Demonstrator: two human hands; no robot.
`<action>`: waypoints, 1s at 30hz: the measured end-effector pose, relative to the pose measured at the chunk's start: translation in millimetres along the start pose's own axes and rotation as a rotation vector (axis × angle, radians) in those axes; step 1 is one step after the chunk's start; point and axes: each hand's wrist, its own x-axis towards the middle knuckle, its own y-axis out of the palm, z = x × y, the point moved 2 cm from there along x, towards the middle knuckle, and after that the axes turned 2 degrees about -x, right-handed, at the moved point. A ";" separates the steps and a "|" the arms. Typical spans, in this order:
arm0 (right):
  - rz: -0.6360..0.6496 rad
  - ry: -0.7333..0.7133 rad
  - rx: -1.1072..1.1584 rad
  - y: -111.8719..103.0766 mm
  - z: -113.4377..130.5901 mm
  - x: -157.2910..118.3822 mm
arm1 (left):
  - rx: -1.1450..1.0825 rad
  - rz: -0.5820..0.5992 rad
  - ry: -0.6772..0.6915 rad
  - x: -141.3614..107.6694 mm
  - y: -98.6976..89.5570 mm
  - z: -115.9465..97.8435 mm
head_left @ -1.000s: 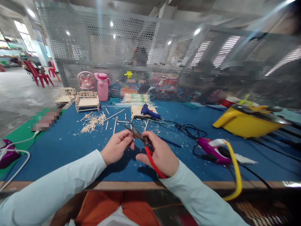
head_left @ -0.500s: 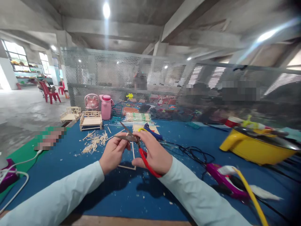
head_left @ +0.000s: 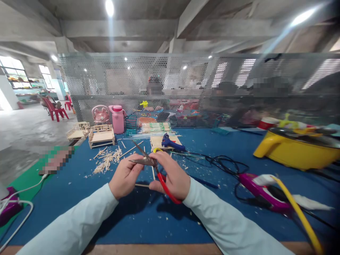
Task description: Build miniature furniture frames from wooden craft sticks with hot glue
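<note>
My right hand is closed round the red-handled scissors, whose blades stand apart and point left, over my left hand's fingertips. My left hand has its fingers pressed together beside the blades; what they hold, if anything, is too small to make out. Below and between the hands, a thin wooden stick frame shows in part above the blue table surface. A blue glue gun lies just beyond my right hand, on a pale wooden piece. Cut stick scraps are heaped past my left hand.
Two small wooden stick models and a pink flask stand at the back left. A yellow pan is at the right, near a purple power strip and black cables. A perforated metal screen runs behind.
The view has shifted slightly. Both hands stay close together, with the scissors still apart at the blades; my left fingertips have moved slightly back from the blades.
</note>
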 end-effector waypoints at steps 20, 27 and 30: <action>0.009 0.033 -0.044 -2.6 3.1 -1.5 | 0.130 -0.082 0.207 -3.0 -2.9 -12.8; 0.047 0.061 -0.008 -1.2 0.6 -3.5 | 0.152 -0.073 0.166 -3.5 -0.3 -13.3; 0.044 0.069 0.032 0.4 -3.5 -4.2 | 0.175 -0.099 0.118 -1.9 -2.0 -10.7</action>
